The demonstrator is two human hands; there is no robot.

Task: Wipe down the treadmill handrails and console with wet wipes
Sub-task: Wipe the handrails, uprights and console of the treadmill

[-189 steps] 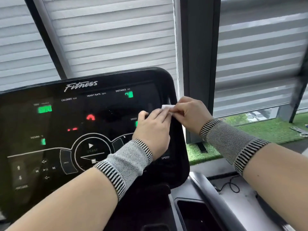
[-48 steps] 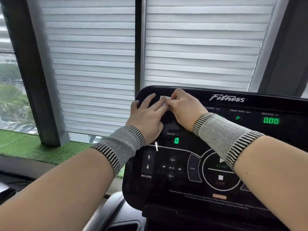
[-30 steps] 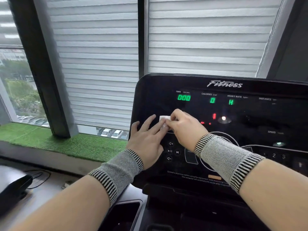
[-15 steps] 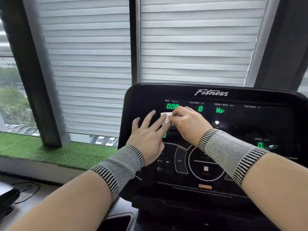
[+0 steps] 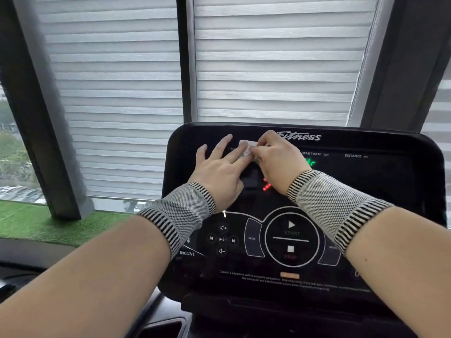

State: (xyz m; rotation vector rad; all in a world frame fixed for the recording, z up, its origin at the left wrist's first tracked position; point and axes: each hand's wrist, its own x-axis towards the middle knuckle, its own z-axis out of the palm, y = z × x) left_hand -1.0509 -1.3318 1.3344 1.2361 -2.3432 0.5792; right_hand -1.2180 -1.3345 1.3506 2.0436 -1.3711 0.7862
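Both hands press a flat wet wipe (image 5: 247, 147) against the console (image 5: 366, 191) top, left hand (image 5: 219, 172) fingers straight, right hand (image 5: 275, 162) pinching.

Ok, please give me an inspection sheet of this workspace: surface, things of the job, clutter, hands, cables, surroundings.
Surface: black treadmill console, lit, green and red digits showing.
Job's things: small white wet wipe held against the console's upper part, near the Fitness logo; handrails not clearly seen.
Clutter: nothing seen.
Hands: left hand lies flat on the console, fingertips on the wipe; right hand pinches the wipe. Both wrists wear knitted wrist bands.
Cables: nothing seen.
Surroundings: closed white blinds, dark window frame, green artificial turf on the sill at left.
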